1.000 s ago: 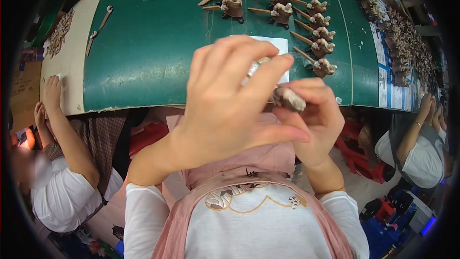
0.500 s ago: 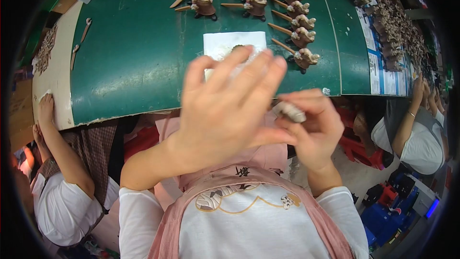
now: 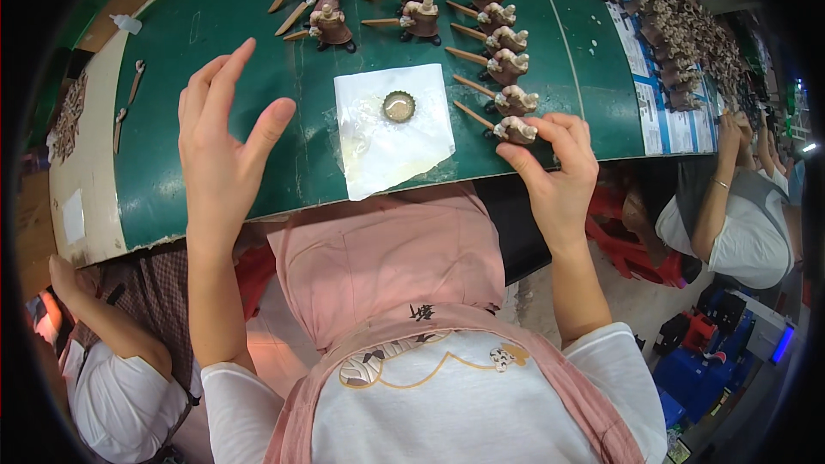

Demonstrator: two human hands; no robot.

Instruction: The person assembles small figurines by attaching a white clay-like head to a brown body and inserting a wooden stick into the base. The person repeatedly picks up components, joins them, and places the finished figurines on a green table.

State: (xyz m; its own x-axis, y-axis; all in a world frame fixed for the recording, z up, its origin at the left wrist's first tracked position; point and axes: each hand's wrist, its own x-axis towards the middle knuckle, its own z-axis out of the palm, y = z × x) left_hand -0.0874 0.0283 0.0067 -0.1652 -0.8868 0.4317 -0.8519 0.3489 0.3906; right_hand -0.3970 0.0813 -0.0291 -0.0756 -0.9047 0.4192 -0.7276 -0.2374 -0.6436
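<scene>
My right hand pinches a small figurine at the near end of a column of like figurines. It has a pale top, a brown body and a thin wooden-looking stick pointing up and left. My left hand is raised over the left side of the green table, fingers apart and holding nothing. Between my hands lies a white paper sheet with wet-looking smears. On it sits a crimped bottle cap, hollow side up, with something shiny inside.
More figurines stand at the far side of the green table. Two small stick pieces and a white squeeze bottle are at left. Many brown parts crowd the right. People sit at either side.
My right hand has brought the figurine from in front of me to the column's near end. My left hand has swung left, uncovering the paper and bottle cap.
</scene>
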